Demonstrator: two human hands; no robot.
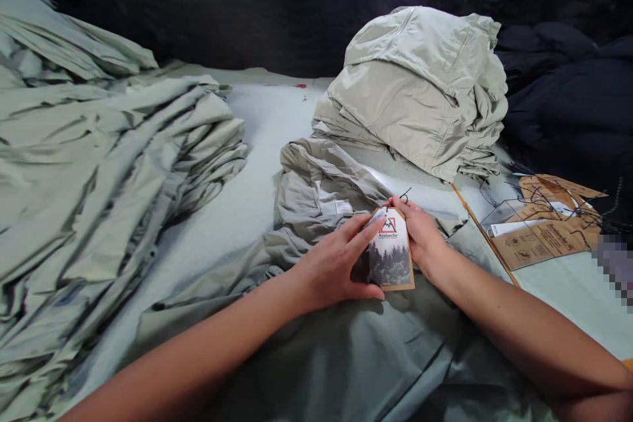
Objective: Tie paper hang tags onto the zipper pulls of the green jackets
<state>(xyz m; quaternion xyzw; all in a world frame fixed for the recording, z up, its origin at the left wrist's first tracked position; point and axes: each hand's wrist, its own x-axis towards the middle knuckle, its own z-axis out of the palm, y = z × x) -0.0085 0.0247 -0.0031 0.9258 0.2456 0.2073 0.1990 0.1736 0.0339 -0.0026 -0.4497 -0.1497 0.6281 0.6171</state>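
Note:
A hang tag (390, 260) with a forest picture and a red-and-black logo hangs by a thin black cord over a grey-green garment (316, 178). My left hand (341, 264) grips the tag from its left side, fingers at the top and thumb near the lower edge. At the tag's upper right, my right hand (415, 227) is closed by the cord; its fingertips are partly hidden behind the tag. The garment lies spread beneath both forearms, its collar end folded up and a small white label (343, 206) showing inside.
A folded stack of light grey-green garments (410, 92) stands at the back right. A larger heap of similar garments (123, 165) fills the left. More tags with black cords (548, 237) lie on the white table (267, 112) at right, beside a thin wooden stick (487, 237). Dark padded garments (568, 99) sit behind.

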